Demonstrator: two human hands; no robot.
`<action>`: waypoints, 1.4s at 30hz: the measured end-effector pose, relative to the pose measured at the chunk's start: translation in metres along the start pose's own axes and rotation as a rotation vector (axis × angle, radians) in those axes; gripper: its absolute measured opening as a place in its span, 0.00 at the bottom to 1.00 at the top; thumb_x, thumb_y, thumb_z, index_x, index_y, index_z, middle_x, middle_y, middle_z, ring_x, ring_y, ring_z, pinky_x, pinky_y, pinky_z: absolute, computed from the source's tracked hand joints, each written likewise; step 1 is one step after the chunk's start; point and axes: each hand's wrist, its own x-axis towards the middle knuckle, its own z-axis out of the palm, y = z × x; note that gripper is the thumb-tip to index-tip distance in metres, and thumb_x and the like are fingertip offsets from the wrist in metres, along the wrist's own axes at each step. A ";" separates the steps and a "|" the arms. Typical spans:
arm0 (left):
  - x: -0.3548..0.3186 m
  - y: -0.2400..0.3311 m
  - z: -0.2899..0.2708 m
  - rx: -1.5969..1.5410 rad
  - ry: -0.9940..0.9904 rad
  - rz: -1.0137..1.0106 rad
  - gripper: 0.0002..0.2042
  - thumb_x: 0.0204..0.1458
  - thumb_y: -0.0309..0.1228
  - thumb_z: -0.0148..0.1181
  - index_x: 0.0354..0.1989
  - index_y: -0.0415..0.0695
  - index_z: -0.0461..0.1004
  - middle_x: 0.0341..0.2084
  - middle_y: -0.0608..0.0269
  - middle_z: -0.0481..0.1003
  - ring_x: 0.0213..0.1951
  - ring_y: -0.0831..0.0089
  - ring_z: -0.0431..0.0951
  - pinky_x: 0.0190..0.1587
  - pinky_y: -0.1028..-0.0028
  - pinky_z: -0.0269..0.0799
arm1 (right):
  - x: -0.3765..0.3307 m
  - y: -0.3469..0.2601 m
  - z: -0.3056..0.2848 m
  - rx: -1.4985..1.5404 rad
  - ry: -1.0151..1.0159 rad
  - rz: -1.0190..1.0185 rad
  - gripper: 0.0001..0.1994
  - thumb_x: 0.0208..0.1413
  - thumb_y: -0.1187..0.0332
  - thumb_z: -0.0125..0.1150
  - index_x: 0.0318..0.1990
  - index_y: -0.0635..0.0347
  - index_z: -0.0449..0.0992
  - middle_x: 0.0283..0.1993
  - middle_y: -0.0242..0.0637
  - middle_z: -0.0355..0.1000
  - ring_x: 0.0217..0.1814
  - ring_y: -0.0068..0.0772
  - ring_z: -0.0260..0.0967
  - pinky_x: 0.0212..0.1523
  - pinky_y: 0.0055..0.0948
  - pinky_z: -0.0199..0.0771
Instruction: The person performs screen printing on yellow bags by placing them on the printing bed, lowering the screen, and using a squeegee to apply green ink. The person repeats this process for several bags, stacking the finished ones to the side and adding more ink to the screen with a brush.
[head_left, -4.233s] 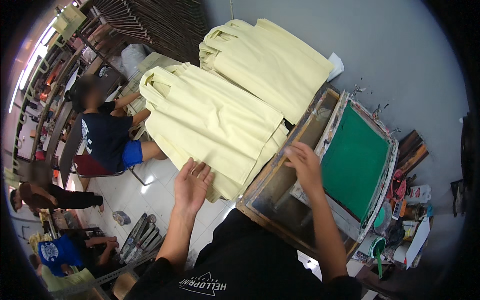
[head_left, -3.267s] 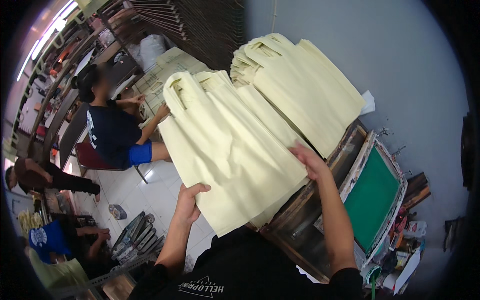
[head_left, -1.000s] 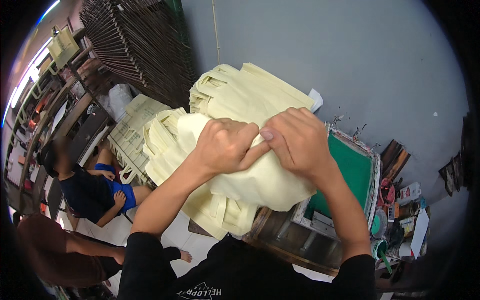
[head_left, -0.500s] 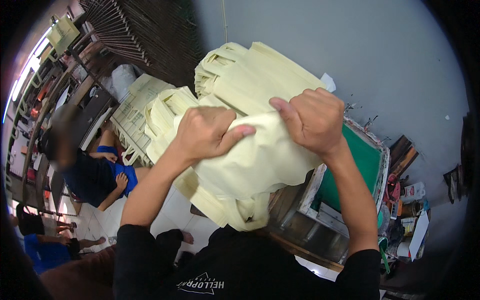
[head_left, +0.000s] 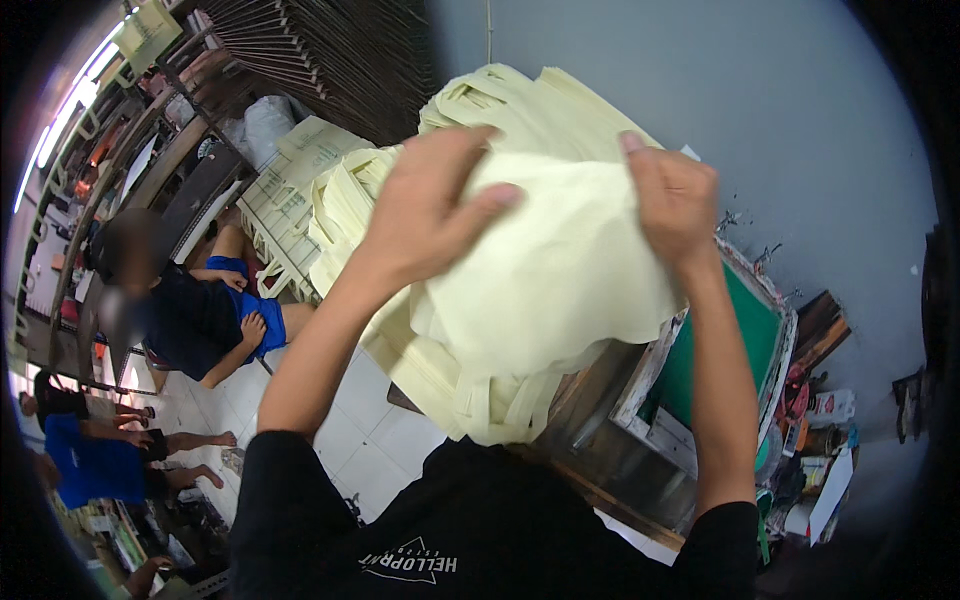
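A pale yellow cloth tote bag [head_left: 550, 260] hangs spread in front of me. My right hand [head_left: 672, 200] is closed on its upper right corner, thumb up along the edge. At the upper left side of the bag, my left hand [head_left: 425, 205] has thumb and fingers apart, slightly blurred. Beneath and behind it lie stacks of similar bags: one pile [head_left: 590, 115] at the back, another [head_left: 340, 195] to the left, and more folded bags with handle loops [head_left: 490, 400] close to my body.
Printed bags [head_left: 300, 160] lie at the far left, beside a seated person [head_left: 200, 320]. A green printing screen [head_left: 735, 330] in a stained frame stands at right, with cluttered bottles and tools [head_left: 820, 430] beyond it. Further people [head_left: 95, 450] are at lower left. A grey wall [head_left: 760, 90] rises behind.
The bag has been raised and spread flatter, moving slightly right. My left hand has loosened from a fist, its thumb and fingers parting. My right hand has shifted up and right, still gripping.
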 end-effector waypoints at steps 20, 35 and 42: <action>0.080 -0.004 -0.073 -1.128 0.221 -0.444 0.22 0.56 0.35 0.67 0.52 0.30 0.75 0.42 0.53 0.81 0.43 0.66 0.83 0.49 0.68 0.81 | 0.126 -0.019 -0.031 -0.082 0.373 -0.156 0.14 0.58 0.61 0.66 0.33 0.67 0.80 0.27 0.48 0.76 0.28 0.36 0.72 0.34 0.36 0.70; -0.229 0.022 0.032 -1.090 0.474 -1.516 0.32 0.65 0.32 0.58 0.71 0.34 0.50 0.63 0.44 0.67 0.59 0.55 0.74 0.61 0.57 0.73 | -0.166 0.072 0.119 0.299 -0.548 1.057 0.32 0.54 0.44 0.69 0.49 0.70 0.77 0.45 0.51 0.78 0.40 0.39 0.80 0.44 0.36 0.76; -0.218 0.040 -0.001 -0.243 0.179 -1.318 0.34 0.62 0.29 0.61 0.71 0.34 0.49 0.61 0.43 0.68 0.59 0.57 0.73 0.60 0.62 0.70 | -0.178 0.038 0.094 0.135 -0.274 0.846 0.24 0.56 0.58 0.71 0.53 0.68 0.78 0.52 0.53 0.78 0.52 0.44 0.77 0.54 0.38 0.75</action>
